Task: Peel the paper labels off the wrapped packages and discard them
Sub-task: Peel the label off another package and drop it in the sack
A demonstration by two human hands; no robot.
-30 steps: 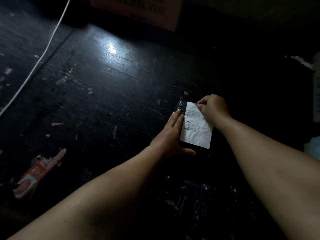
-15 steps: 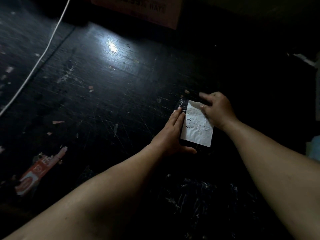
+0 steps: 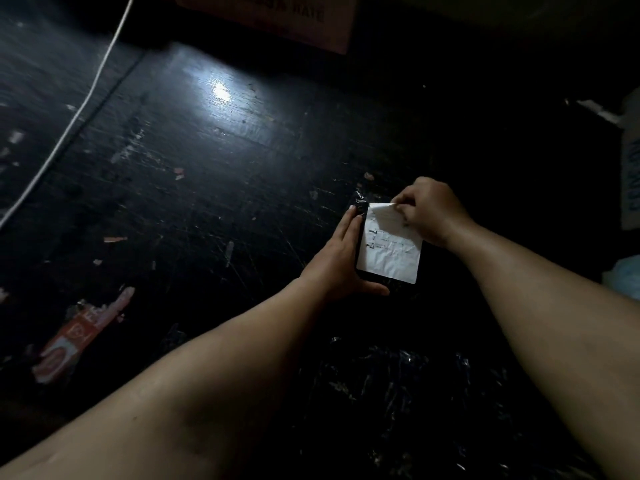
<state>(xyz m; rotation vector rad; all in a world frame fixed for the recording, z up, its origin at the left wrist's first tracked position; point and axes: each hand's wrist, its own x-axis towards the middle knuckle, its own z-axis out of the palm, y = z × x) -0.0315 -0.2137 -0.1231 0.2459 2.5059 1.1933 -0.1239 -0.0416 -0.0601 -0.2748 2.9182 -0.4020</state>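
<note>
Since half a second ago, I see the right hand (image 3: 427, 211) has curled the white label's (image 3: 389, 252) far corner up, pinching it. Left hand (image 3: 341, 259), fingers straight, braces the black package (image 3: 362, 209) on the dark counter (image 3: 214, 188). Label print too dim to read.

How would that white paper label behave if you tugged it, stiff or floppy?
Probably floppy: the label's far corner already curls over where the right hand pinches it. It looks thin and creased, so it may tear if pulled fast. It likely clings to the black wrapped package, which the left hand steadies.
</note>
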